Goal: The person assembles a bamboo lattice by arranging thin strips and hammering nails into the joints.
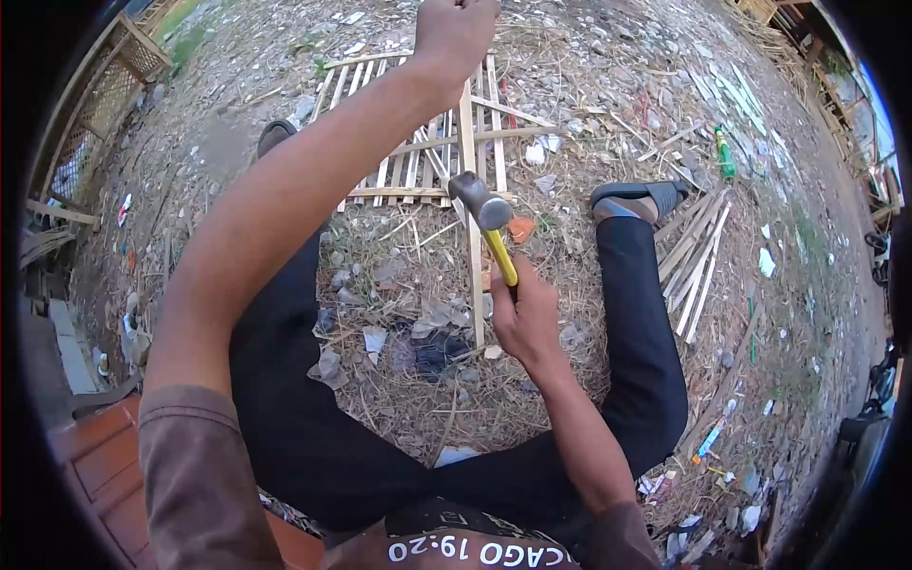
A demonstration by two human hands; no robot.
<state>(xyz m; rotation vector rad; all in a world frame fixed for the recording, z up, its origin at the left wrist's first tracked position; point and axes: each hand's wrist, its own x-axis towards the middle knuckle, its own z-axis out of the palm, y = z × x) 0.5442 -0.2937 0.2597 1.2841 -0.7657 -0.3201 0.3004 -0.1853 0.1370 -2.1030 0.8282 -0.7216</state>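
Note:
My right hand [528, 312] is wrapped round the yellow handle of a hammer [498, 249]. Its worn steel head is up and points away from me, over a long pale wooden strip [476, 290]. My left arm reaches far forward, and the left hand [458, 33] is closed at the top edge of the picture. Its fingertips are cut off there, so what they hold, if anything, is hidden. Beneath that forearm lies a slatted wooden panel [409, 193] on the ground, made of thin strips with crosspieces. The long strip runs from the panel toward me, between my legs.
Loose wooden strips [700, 249] lie in a pile beside my right sandal [638, 198]. A green bottle [725, 152] is beyond them. Litter and stones cover the ground. A lattice frame [95, 123] stands at far left, with reddish-brown tiles [109, 465] near my left side.

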